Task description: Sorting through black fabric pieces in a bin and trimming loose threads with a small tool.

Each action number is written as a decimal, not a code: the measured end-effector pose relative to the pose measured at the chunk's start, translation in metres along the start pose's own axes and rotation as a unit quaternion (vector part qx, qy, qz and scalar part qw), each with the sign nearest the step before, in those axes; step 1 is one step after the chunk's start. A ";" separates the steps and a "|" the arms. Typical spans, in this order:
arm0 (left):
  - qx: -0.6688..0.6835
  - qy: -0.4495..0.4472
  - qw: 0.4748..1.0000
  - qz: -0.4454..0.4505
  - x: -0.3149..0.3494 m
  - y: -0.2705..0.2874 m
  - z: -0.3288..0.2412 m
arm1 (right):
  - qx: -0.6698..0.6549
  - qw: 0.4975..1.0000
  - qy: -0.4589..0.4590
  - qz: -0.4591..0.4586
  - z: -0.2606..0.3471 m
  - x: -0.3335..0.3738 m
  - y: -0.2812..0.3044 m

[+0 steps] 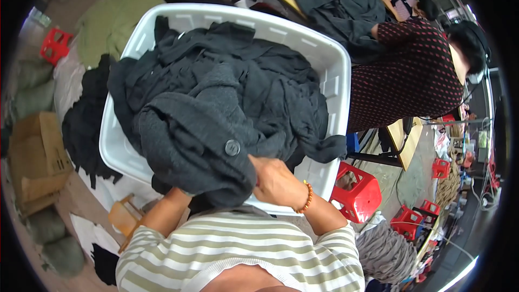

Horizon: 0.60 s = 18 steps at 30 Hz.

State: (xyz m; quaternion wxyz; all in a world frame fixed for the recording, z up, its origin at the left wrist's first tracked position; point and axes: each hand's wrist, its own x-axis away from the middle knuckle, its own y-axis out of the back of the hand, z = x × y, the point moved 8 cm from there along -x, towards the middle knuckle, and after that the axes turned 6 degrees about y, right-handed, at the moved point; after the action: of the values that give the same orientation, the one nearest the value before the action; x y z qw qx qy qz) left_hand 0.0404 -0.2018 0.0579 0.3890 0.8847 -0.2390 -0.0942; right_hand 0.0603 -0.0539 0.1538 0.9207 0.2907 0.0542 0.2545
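Note:
In front of me a dark grey knit garment (189, 135) with a round dark button (232, 147) is bunched up over the near side of a white plastic tub (113, 154). My right hand (275, 181), with an orange bead bracelet on its wrist, is closed at the garment's right edge. A small dark red bit shows by its fingers, too little to name. My left forearm (168, 211) reaches under the garment, whose folds hide the left hand and its fingers. More dark garments (265, 70) fill the tub in a loose heap.
Dark cloth (89, 124) hangs at the tub's left, near a cardboard box (40, 154). A red stool (357, 194) stands close on the right. Beyond the tub, a person in a dotted top (411, 75) leans over a table heaped with dark cloth (335, 5).

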 end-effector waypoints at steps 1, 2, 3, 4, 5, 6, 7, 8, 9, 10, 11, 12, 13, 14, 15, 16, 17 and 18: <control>-0.009 -0.008 1.000 -0.004 0.001 -0.001 -0.005 | -0.025 1.000 0.005 0.011 0.004 0.005 0.007; -0.014 -0.018 1.000 -0.004 -0.001 -0.004 -0.009 | -0.049 0.998 0.009 0.023 0.009 0.012 0.012; -0.050 -0.013 0.999 -0.009 -0.006 -0.012 -0.007 | -0.047 0.998 0.028 0.039 0.017 0.016 0.018; -0.086 -0.008 0.996 -0.013 -0.009 -0.025 0.001 | -0.056 0.997 0.026 0.038 0.018 0.020 0.022; 0.100 0.031 0.994 0.036 0.003 -0.072 0.063 | -0.064 0.997 0.027 0.041 0.020 0.024 0.023; 0.098 0.023 0.994 0.040 -0.002 -0.082 0.054 | -0.059 0.998 0.009 0.038 0.013 0.029 0.027; 0.163 0.015 0.985 0.054 -0.010 -0.094 0.041 | -0.056 0.998 0.006 0.028 0.009 0.037 0.031; 0.225 0.013 0.972 0.064 -0.015 -0.101 0.032 | -0.026 0.999 -0.024 -0.008 0.000 0.045 0.040; 0.223 0.011 0.973 0.063 -0.018 -0.105 0.029 | 0.004 0.998 -0.052 -0.042 -0.008 0.055 0.048; 0.518 0.063 0.848 0.088 -0.022 -0.113 0.032 | 0.131 0.986 -0.065 -0.085 -0.015 0.067 0.056; 0.758 0.112 0.635 0.100 -0.021 -0.123 0.034 | 0.219 0.965 -0.099 -0.102 -0.027 0.076 0.064; 0.879 0.113 0.450 0.112 -0.030 -0.120 0.020 | 0.305 0.935 -0.136 -0.116 -0.036 0.087 0.072; 0.890 0.053 0.436 0.124 -0.039 -0.107 0.002 | 0.333 0.925 -0.135 -0.122 -0.045 0.097 0.079; 0.897 -0.005 0.421 0.133 -0.058 -0.078 -0.035 | 0.320 0.932 -0.132 -0.109 -0.053 0.103 0.082; 0.634 0.001 0.767 0.096 -0.063 -0.085 -0.022 | 0.309 0.937 -0.131 -0.096 -0.059 0.109 0.083; 0.635 0.010 0.767 0.095 -0.065 -0.090 -0.011 | 0.286 0.945 -0.133 -0.087 -0.067 0.116 0.080; 0.585 0.022 0.808 0.066 -0.069 -0.093 0.003 | 0.279 0.947 -0.134 -0.082 -0.074 0.118 0.078; 0.532 0.036 0.845 0.036 -0.070 -0.095 0.014 | 0.247 0.956 -0.138 -0.080 -0.082 0.122 0.075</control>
State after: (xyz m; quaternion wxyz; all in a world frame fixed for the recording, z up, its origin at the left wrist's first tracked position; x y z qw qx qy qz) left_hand 0.0077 -0.1203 -0.0223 -0.1301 0.9496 -0.2696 0.0930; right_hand 0.1129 0.1014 0.1343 0.8359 0.5365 0.0109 0.1158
